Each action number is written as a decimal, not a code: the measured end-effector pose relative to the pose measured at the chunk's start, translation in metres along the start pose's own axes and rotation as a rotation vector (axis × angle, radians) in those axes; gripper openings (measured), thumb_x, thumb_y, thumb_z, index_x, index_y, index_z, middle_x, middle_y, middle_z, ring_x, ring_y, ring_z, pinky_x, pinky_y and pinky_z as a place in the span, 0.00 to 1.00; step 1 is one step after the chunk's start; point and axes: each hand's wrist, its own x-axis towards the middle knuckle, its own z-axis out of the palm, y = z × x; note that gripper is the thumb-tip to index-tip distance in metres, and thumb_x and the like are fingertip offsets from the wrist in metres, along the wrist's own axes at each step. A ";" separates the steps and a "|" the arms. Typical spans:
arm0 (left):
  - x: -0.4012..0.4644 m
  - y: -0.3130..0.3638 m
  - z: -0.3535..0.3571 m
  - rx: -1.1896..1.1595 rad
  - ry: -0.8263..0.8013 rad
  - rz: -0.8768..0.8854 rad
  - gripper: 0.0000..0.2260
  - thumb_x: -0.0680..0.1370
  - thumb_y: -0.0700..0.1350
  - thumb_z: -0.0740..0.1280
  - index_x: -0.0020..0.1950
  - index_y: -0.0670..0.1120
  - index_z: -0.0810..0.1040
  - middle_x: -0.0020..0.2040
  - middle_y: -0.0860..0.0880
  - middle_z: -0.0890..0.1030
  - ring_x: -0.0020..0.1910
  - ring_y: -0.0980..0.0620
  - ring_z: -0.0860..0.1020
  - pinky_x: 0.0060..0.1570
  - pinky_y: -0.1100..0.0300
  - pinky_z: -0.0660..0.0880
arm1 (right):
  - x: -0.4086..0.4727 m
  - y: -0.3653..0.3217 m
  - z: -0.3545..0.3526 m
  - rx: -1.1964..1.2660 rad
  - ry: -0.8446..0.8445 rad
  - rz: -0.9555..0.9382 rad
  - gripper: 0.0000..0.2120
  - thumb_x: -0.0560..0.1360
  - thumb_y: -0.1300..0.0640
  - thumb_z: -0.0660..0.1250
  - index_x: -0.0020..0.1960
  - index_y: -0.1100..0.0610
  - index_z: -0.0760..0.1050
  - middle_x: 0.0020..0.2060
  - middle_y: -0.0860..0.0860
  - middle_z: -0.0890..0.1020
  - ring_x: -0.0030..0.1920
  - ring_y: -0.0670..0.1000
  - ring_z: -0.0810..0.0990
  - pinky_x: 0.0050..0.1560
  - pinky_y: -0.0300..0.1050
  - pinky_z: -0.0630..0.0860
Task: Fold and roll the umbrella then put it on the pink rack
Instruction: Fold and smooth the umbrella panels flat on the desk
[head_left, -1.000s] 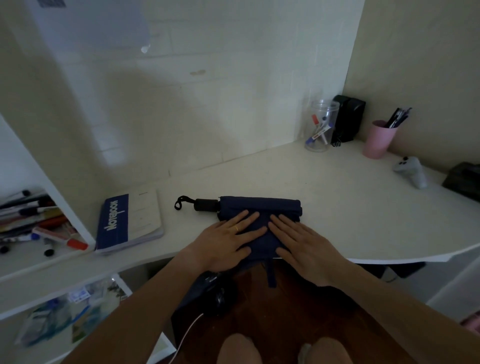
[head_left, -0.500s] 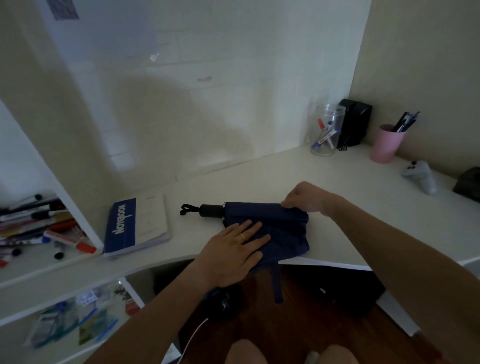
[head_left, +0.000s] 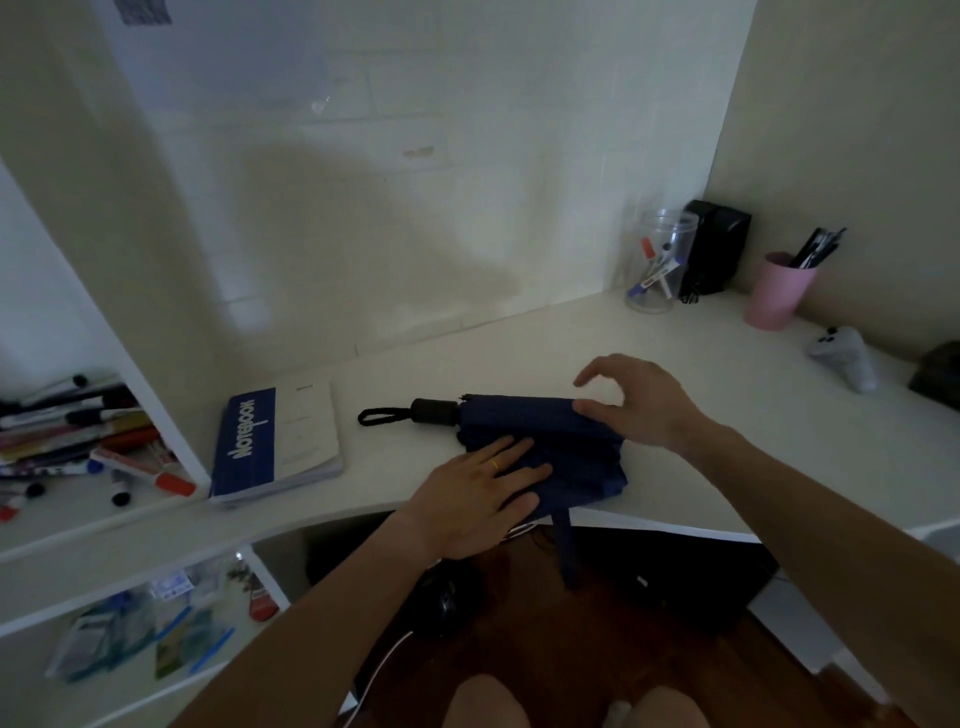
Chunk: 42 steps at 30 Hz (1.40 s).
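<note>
Both hands are on the folded navy fabric umbrella (head_left: 545, 447) lying near the white bench's (head_left: 727, 405) front edge. Left hand (head_left: 478, 493) presses flat, fingers spread, hiding some canopy; right hand (head_left: 634, 400) hovers half-curled, thumb touching cloth, gripping nothing I can make out

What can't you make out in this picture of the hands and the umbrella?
Head view, the only one:
- Pink rack: none recognisable in the frame.
- Umbrella: its near part is covered by the left hand, its far right end by the right hand.
- Strap: hangs below the desk edge; its end is lost in the dark.
- Dark object: cut off by the right edge.
</note>
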 end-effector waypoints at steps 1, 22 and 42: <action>0.001 0.000 -0.003 -0.020 -0.018 -0.001 0.24 0.84 0.62 0.44 0.81 0.62 0.56 0.83 0.54 0.51 0.82 0.55 0.48 0.80 0.52 0.54 | -0.006 -0.006 0.003 -0.136 0.056 -0.143 0.10 0.77 0.48 0.69 0.57 0.48 0.80 0.55 0.46 0.83 0.57 0.50 0.79 0.59 0.49 0.76; 0.029 0.004 0.007 0.059 0.033 -0.091 0.33 0.78 0.65 0.35 0.82 0.59 0.49 0.83 0.55 0.48 0.82 0.53 0.47 0.79 0.52 0.51 | -0.053 0.001 0.061 -0.286 -0.137 -0.194 0.28 0.84 0.43 0.46 0.80 0.56 0.60 0.79 0.49 0.61 0.81 0.52 0.55 0.78 0.45 0.56; 0.053 0.022 -0.037 0.132 0.395 -0.034 0.20 0.84 0.57 0.54 0.57 0.49 0.81 0.56 0.48 0.81 0.54 0.48 0.78 0.54 0.52 0.75 | -0.055 0.019 0.037 -0.388 -0.386 -0.131 0.34 0.80 0.34 0.41 0.82 0.48 0.44 0.80 0.42 0.45 0.79 0.42 0.36 0.78 0.40 0.39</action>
